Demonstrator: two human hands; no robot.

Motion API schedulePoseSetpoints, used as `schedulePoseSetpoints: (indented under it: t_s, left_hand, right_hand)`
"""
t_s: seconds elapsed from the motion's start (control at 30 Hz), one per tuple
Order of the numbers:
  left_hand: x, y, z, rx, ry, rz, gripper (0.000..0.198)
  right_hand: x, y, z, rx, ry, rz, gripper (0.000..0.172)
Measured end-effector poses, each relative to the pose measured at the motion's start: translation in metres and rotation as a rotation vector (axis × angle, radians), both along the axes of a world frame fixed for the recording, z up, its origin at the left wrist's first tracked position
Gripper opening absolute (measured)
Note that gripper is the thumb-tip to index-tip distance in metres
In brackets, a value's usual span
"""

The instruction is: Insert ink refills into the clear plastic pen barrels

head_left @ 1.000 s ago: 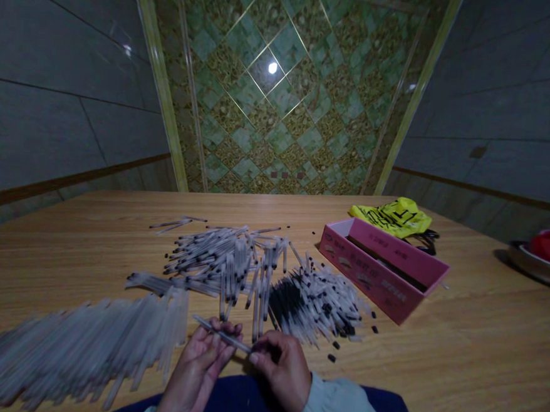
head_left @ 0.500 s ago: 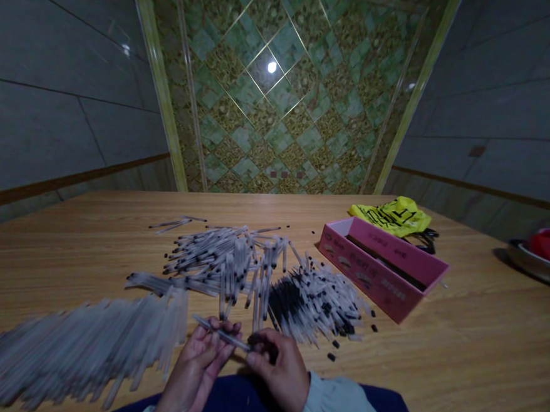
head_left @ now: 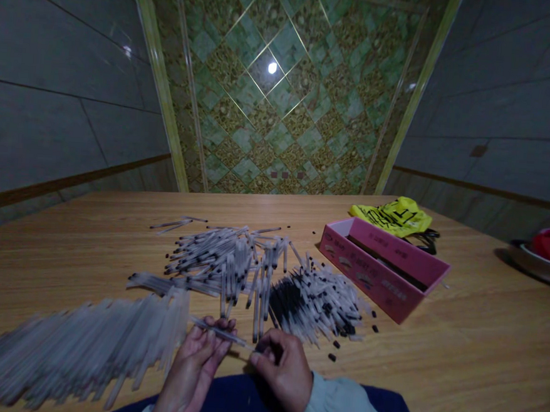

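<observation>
My left hand [head_left: 201, 358] is closed around a slim clear pen barrel [head_left: 221, 333], which lies slanted across its fingers. At the barrel's right end, my right hand [head_left: 285, 370] is pinched; what sits between its fingertips is too small and blurred to make out. Beyond my hands spreads a heap of clear pens with dark ends [head_left: 210, 252]. Right of that heap lies a pile of short clear caps with black pieces [head_left: 329, 298] among them. Long clear tubes [head_left: 76, 349] lie side by side at the left, near my left hand.
A pink open box [head_left: 369, 272] stands behind the cap pile on the wooden table [head_left: 472, 345]. Behind it lies a yellow bag [head_left: 392, 215]. A metal bowl [head_left: 541, 265] with something red sits at the right edge. Small black plugs [head_left: 332, 357] are scattered near my right hand.
My right hand has shifted slightly right, so more of the barrel's right end shows between the hands. The left hand still holds the barrel.
</observation>
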State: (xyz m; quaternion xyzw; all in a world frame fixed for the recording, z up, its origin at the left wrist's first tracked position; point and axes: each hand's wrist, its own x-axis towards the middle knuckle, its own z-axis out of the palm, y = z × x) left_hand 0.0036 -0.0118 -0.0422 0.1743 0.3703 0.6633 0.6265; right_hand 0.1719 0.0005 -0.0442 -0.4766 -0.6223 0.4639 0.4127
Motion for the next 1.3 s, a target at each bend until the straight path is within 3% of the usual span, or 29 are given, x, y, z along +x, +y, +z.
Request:
schedulePoseSetpoints:
  t_s: [0.13,0.27,0.33,0.53,0.63,0.7,0.83,0.9,0.93,1.0,1.1,1.2,1.3]
  left_hand:
    - [-0.008,0.003,0.0,0.01,-0.031,0.103,0.021]
    - [-0.012,0.004,0.002,-0.013,-0.041,0.142,0.021]
    - [-0.009,0.002,0.004,-0.01,-0.02,0.112,0.021]
    - [0.005,-0.003,0.009,-0.013,0.044,0.009,0.023]
    - [0.003,-0.003,0.011,-0.017,0.062,0.026,0.024]
    - [-0.004,-0.001,0.012,-0.019,0.065,0.106,0.023]
    - [-0.027,0.005,0.019,-0.042,0.063,0.278,0.022]
    - [-0.039,0.006,0.022,-0.05,0.091,0.329,0.021]
    - [-0.045,0.006,0.024,-0.053,0.134,0.348,0.02]
    - [-0.056,0.005,0.028,-0.072,0.311,0.372,0.022]
    - [-0.071,-0.001,0.036,-0.186,0.896,0.429,0.036]
    - [-0.082,-0.006,0.041,-0.296,1.657,0.508,0.039]
    - [-0.088,-0.007,0.038,-0.339,2.021,0.445,0.041]
  right_hand:
    - [0.001,0.001,0.002,-0.066,0.141,0.016,0.009]
    - [0.002,0.006,-0.003,-0.367,0.458,0.078,0.018]
    - [0.002,0.008,-0.006,-0.441,0.545,0.115,0.026]
    - [0.001,0.007,-0.003,-0.114,0.288,0.112,0.028]
    - [0.005,0.002,0.006,-0.087,0.148,0.166,0.027]
    - [0.013,-0.001,0.013,-0.149,0.085,0.323,0.027]
    - [0.036,-0.004,0.025,-0.324,-0.026,0.922,0.031]
    - [0.043,-0.002,0.029,-0.345,-0.049,1.012,0.033]
    - [0.044,0.0,0.029,-0.332,-0.034,0.952,0.032]
    - [0.045,0.008,0.03,-0.266,0.041,0.682,0.028]
    - [0.046,0.024,0.028,-0.083,0.043,0.274,0.02]
    - [0.052,0.037,0.024,0.075,-0.242,0.033,0.019]
    - [0.059,0.04,0.023,0.163,-0.579,-0.136,0.02]
